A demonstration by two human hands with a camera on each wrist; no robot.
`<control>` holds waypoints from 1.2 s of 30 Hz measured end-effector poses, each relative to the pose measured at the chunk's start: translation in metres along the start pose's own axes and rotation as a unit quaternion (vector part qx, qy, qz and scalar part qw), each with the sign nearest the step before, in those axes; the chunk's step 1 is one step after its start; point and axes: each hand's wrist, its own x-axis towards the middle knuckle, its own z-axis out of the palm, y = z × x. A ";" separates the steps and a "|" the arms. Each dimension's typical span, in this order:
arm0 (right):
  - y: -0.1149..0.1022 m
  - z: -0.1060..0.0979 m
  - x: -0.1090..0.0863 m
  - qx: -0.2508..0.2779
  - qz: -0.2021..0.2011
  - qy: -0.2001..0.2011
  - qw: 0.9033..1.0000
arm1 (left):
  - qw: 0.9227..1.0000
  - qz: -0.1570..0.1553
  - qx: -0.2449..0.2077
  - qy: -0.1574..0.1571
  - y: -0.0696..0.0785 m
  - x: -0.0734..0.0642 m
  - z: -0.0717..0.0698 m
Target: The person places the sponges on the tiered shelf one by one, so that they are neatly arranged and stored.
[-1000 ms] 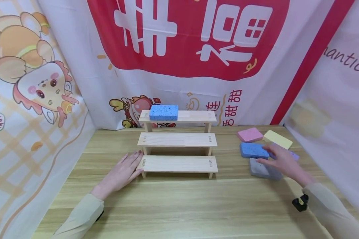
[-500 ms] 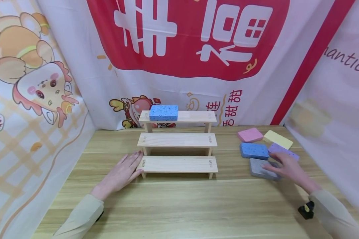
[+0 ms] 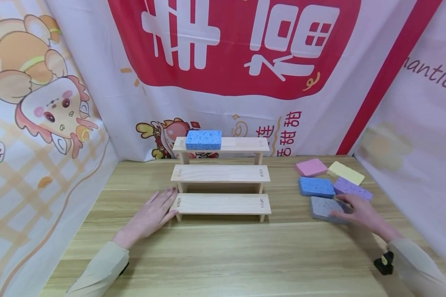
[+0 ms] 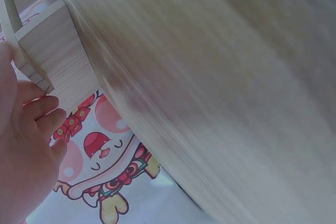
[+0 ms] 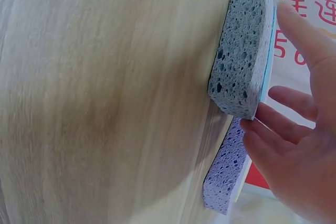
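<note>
A grey sponge lies flat on the table at the right, nearest the person among the loose sponges. My right hand reaches over its right end, thumb and fingers spread and not closed round it. In the right wrist view the fingertips are right at a corner of the grey sponge, with a purple sponge beyond. My left hand rests against the left end of a three-tier wooden shelf, fingers extended. On the top tier, at its left, sits a blue speckled sponge.
Close around the grey sponge lie another blue sponge, a pink sponge and a yellow sponge. Printed cloth hangs behind the wooden table and along both sides.
My right hand has drawn back to the right, off the blue and purple sponges, to the grey sponge's right end. The left hand and the shelf stay put.
</note>
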 end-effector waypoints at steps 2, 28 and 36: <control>0.001 0.001 -0.001 -0.002 -0.006 0.004 1.000 | 1.000 0.000 0.000 0.000 0.000 0.000 0.000; 0.001 0.002 -0.003 0.006 -0.003 -0.042 0.999 | 1.000 -0.002 -0.003 -0.002 0.000 -0.001 0.000; 0.001 0.003 -0.003 0.001 -0.006 -0.033 0.999 | 1.000 0.009 0.003 0.018 0.000 -0.001 0.001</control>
